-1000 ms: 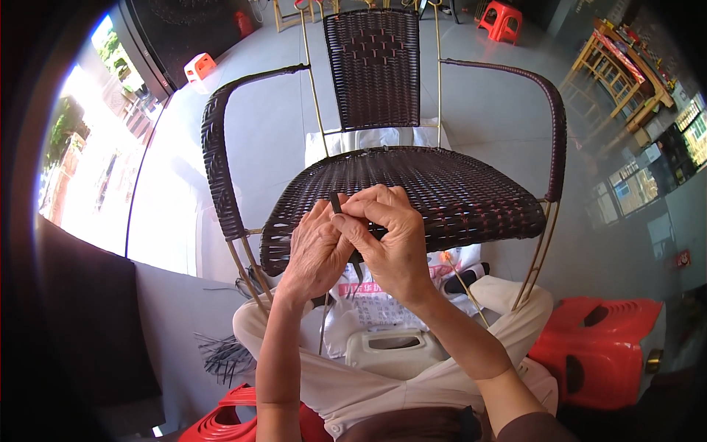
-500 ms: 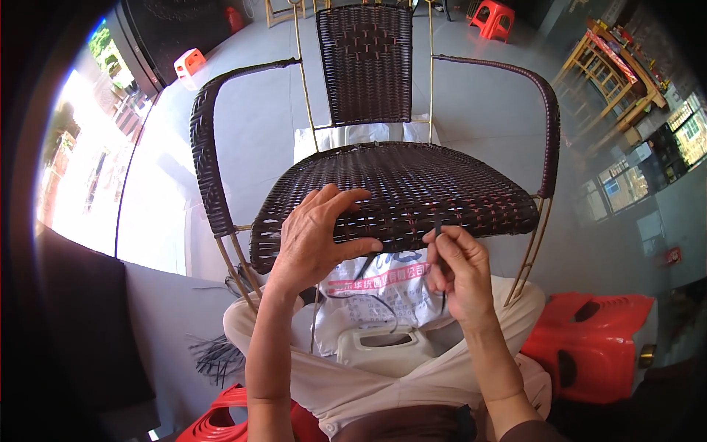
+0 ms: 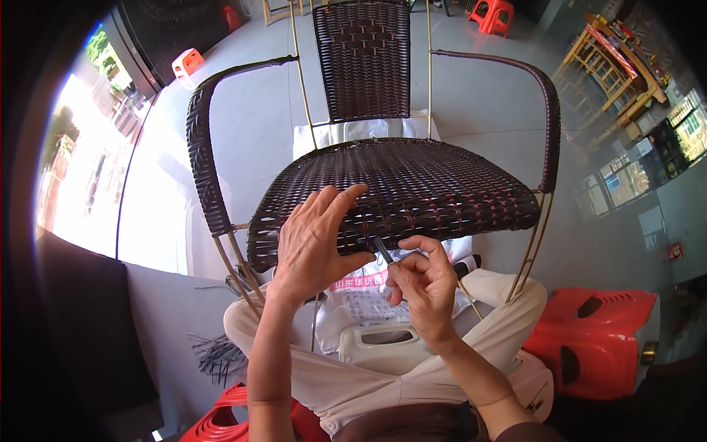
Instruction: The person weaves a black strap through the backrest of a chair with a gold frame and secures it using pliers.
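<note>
A dark brown woven armchair on a thin gold metal frame stands right in front of my knees. My left hand lies flat against the seat's front edge, fingers spread over the weave. My right hand is just below that edge, pinching the end of a dark flat weaving strip that runs up into the seat's front. A white printed plastic bag and a white plastic jug rest on my lap under both hands.
A red plastic stool lies at my right and a red object sits below my left arm. Loose dark strips lie on the floor at my left. Small red and orange stools and wooden furniture stand far back.
My right hand has drawn away from the left, down off the seat top to below its front edge, pulling the strip. The chair now looks closer.
</note>
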`<action>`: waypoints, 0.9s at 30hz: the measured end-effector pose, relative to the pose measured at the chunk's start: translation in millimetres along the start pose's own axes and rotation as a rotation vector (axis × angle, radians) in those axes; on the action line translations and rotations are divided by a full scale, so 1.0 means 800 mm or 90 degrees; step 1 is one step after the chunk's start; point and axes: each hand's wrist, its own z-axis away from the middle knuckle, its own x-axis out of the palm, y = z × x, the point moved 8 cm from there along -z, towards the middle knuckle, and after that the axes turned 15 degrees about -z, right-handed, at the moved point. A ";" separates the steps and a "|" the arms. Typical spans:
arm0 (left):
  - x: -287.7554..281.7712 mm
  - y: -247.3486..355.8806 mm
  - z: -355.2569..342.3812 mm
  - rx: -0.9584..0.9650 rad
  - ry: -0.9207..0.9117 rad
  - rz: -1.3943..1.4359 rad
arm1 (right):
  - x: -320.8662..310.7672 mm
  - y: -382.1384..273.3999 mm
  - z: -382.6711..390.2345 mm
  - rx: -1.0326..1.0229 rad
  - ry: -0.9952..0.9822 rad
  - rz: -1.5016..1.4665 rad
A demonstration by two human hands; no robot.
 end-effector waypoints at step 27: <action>0.003 -0.004 0.012 -0.015 0.068 0.001 | 0.014 0.022 0.008 0.013 0.067 -0.105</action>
